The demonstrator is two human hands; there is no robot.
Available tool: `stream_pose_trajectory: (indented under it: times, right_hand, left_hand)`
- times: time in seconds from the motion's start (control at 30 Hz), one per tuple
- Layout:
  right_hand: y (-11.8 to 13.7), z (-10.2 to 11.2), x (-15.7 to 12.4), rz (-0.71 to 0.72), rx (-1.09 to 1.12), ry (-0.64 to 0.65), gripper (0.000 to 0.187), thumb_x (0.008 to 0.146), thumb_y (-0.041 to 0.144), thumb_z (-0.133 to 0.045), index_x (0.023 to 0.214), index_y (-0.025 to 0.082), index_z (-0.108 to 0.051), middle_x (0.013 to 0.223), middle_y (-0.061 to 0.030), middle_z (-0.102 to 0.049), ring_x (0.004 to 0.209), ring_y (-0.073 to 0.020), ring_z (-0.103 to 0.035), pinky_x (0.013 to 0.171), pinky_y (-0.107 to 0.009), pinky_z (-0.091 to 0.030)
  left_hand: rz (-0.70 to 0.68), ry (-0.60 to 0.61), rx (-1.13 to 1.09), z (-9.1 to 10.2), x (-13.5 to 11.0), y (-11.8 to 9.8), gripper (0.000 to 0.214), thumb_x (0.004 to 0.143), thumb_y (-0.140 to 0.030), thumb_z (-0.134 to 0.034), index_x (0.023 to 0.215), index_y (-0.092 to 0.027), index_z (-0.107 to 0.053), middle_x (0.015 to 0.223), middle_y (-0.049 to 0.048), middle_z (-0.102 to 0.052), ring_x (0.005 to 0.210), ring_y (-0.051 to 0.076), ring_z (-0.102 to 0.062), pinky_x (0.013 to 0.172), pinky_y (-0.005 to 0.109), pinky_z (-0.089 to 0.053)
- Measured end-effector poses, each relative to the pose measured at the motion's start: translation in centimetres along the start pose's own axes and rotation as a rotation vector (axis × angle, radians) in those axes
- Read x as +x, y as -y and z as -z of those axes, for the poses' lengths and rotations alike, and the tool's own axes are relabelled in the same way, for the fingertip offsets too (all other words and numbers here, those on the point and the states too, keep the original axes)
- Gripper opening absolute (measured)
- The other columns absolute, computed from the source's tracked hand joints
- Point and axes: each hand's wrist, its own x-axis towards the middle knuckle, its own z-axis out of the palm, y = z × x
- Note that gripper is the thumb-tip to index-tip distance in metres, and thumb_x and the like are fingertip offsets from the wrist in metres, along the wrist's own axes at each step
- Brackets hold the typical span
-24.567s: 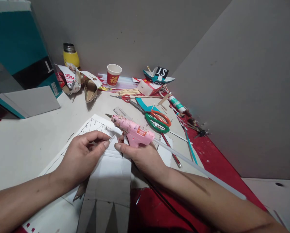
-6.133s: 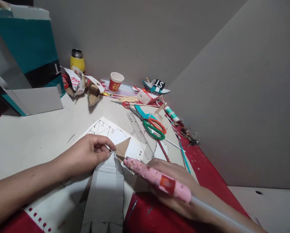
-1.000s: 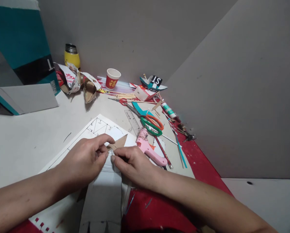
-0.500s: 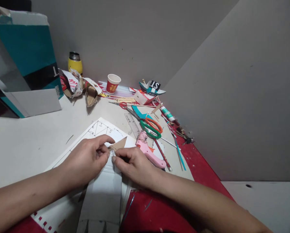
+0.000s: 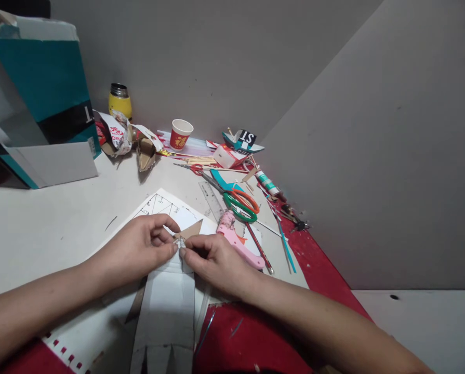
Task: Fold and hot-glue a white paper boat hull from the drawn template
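Observation:
A long, whitish piece of cardboard [image 5: 170, 306] stretches toward me, with slits cut in its near end. At its far end a pointed flap shows brown cardboard [image 5: 191, 230]. My left hand [image 5: 148, 241] is closed at the left of that end, thumb and fingers at the folded part. From the right, my right hand [image 5: 214, 262] pinches the same end between thumb and index finger. The fingertips almost meet and hide part of the fold. Beneath lies a paper sheet with a drawn pattern [image 5: 160, 202].
Right of my hands lie a pink glue gun [image 5: 242, 246], a pencil [image 5: 260, 249], green-and-orange scissors [image 5: 240, 205] and a clear ruler [image 5: 211, 200]. Farther back are a paper cup [image 5: 181, 136], a yellow bottle [image 5: 120, 104] and cardboard scraps. A large teal box [image 5: 45, 83] stands left.
The near end of the cardboard has swung slightly to the right and more of it shows. My left thumb has moved a little closer to the fold. My right hand keeps its pinch.

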Motion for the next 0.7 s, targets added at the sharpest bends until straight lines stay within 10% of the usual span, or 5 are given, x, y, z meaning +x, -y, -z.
stream_pose_trajectory:
  times: [0.7]
  right_hand:
    - [-0.3, 0.0, 0.2, 0.034, -0.062, 0.006, 0.029, 0.086, 0.023, -0.046, 0.058, 0.019, -0.038, 0.057, 0.0058, -0.028, 0.054, -0.0086, -0.027, 0.048, -0.023, -0.021]
  left_hand:
    - [0.071, 0.051, 0.174, 1.3, 0.7, 0.9, 0.01, 0.071, -0.023, -0.056, 0.071, -0.015, -0.062, 0.054, -0.0033, -0.054, 0.05, 0.01, -0.037, 0.047, 0.024, -0.025]
